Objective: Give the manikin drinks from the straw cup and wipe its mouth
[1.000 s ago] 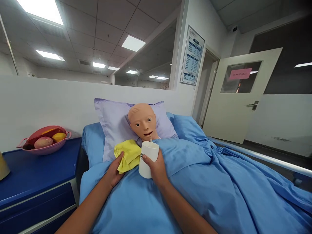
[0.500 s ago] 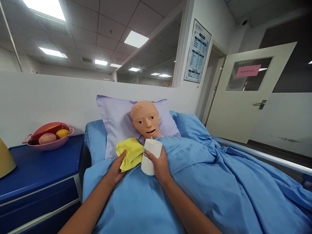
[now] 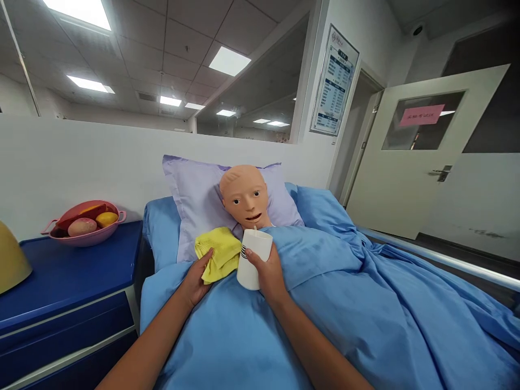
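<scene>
A training manikin (image 3: 245,196) lies in a bed with its head on a lilac pillow (image 3: 194,200), covered to the neck by a blue blanket (image 3: 325,303). My right hand (image 3: 266,273) is wrapped round a white cup (image 3: 252,258) held just below the manikin's chin; a thin straw pokes up from the cup toward the mouth. My left hand (image 3: 197,280) grips a folded yellow cloth (image 3: 217,257) that rests on the blanket beside the cup.
A blue bedside cabinet (image 3: 69,287) stands at the left with a pink bowl of fruit (image 3: 84,225) and a yellow object (image 3: 12,260) at the frame edge. A metal bed rail (image 3: 447,262) runs along the right. A half-open door (image 3: 418,151) is behind.
The view has shifted slightly, so everything sits a little to the right and higher. The cup has come a bit closer to the manikin's chin. Both hands keep their hold.
</scene>
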`<state>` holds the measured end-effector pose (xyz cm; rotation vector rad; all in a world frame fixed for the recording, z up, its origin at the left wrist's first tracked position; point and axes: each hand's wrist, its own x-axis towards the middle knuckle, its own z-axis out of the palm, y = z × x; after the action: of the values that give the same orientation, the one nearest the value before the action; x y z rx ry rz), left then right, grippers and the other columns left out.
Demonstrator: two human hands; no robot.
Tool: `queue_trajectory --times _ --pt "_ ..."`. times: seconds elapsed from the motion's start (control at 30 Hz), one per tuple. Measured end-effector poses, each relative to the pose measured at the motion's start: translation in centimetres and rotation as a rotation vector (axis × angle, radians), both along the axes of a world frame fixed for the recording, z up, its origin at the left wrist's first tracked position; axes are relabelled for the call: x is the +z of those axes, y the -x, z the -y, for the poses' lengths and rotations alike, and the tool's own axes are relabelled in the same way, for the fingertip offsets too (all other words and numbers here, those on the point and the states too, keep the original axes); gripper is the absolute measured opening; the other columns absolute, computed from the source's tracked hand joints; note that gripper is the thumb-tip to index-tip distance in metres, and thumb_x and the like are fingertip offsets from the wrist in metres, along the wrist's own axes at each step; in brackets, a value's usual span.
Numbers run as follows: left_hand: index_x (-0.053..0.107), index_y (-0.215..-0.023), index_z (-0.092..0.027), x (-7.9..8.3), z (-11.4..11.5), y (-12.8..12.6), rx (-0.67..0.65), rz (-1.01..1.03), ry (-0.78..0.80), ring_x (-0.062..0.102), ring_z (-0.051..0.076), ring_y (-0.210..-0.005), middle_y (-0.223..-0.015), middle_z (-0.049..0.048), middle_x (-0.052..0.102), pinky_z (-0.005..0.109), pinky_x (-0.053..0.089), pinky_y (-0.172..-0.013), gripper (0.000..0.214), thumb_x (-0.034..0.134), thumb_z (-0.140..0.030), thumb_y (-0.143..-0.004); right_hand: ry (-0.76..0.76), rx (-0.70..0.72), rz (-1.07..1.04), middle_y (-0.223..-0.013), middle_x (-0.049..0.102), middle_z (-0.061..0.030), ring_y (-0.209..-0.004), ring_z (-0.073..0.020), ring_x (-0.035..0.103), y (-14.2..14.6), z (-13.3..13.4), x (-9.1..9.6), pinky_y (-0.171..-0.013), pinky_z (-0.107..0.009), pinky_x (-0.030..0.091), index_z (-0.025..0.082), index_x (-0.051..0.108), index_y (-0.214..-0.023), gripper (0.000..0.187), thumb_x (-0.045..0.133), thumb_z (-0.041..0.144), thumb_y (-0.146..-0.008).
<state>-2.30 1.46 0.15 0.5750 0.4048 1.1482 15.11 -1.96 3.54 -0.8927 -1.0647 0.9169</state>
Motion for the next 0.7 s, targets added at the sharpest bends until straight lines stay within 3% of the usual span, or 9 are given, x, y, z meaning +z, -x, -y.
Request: queue_trajectory --times 0.33,0.7 --pt "0.054 -0.133 -0.012 0.22 0.29 -0.14 -0.007 -0.014 0.003 0.058 0.027 -0.124 -0.128 0.0140 0.066 0.041 0.046 -0.109 0.045 0.058 -0.028 -0.091 -0.003 -0.001 0.012 -0.095 0.068 -0.0030 -0.082 -0.0234 0.066 -0.01 0.08 0.03 -0.066 -0.035 0.056 0.022 0.054 -0.115 0.065 0.081 0.053 -0.065" --pt "0.058 -0.129 -0.010 -0.05 0.17 0.01 -0.017 -0.020 -0.032 0.057 0.027 -0.125 -0.129 0.0147 0.065 0.038 0.045 -0.110 0.042 0.060 -0.028 -0.090 -0.003 0.003 0.037 -0.097 0.068 -0.0034 -0.084 -0.0234 0.066 -0.04 0.38 0.16 -0.068 -0.036 0.056 0.022 0.054 -0.116 0.064 0.080 0.053 -0.067"
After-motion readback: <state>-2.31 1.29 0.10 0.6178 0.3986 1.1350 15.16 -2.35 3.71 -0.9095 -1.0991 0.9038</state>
